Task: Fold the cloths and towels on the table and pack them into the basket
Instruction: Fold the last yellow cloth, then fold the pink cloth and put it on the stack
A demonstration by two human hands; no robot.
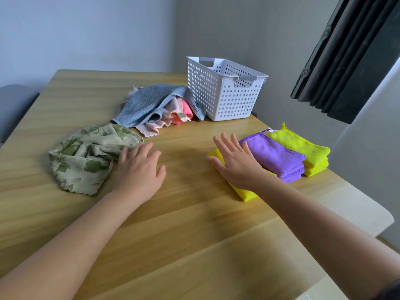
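My right hand (234, 162) lies flat, fingers straight, pressing on a folded yellow cloth (244, 194) near the table's right side. Beside it lie a folded purple cloth (279, 155) and a folded lime-yellow cloth (303, 146). My left hand (139, 169) rests open on the wooden table (184, 224), its fingertips touching a crumpled green leaf-print cloth (84, 156). A white perforated basket (223, 92) stands at the back. A grey-blue towel (149, 103) lies over pink cloths (173, 118) just left of the basket.
A dark curtain (350, 57) hangs at the right. A grey chair (13, 109) stands past the table's left edge. The table's right edge runs close behind the folded cloths.
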